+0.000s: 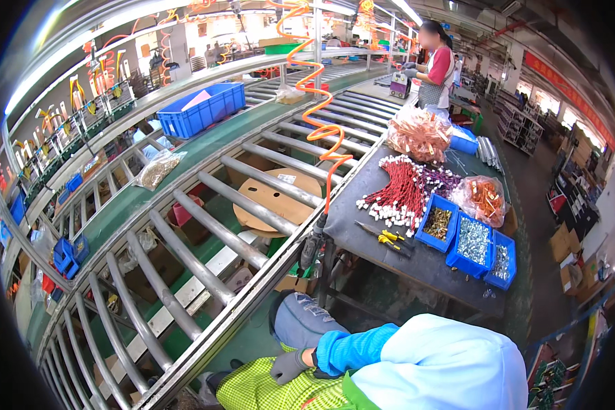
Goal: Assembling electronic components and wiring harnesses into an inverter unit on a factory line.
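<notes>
My right hand (290,366) rests low on a yellow-green checked cloth (253,385) over my lap. It wears a grey glove, and its fingers look curled; their undersides are hidden against the cloth. The blue cuff (355,350) and light blue sleeve of this arm reach in from the lower right. No left hand shows. Past my knee, a dark power screwdriver (312,243) hangs by the workbench corner, under an orange coiled hose (321,130). Yellow-handled pliers (388,238) lie on the dark workbench (352,205), apart from my hand.
Red wire harnesses (400,188) and blue bins of small fasteners (471,240) crowd the workbench, beside a bag of copper-coloured parts (420,134). A roller conveyor (212,225) runs along the left, with a round cardboard piece (277,201) below its rollers. A co-worker (436,75) stands at the far end.
</notes>
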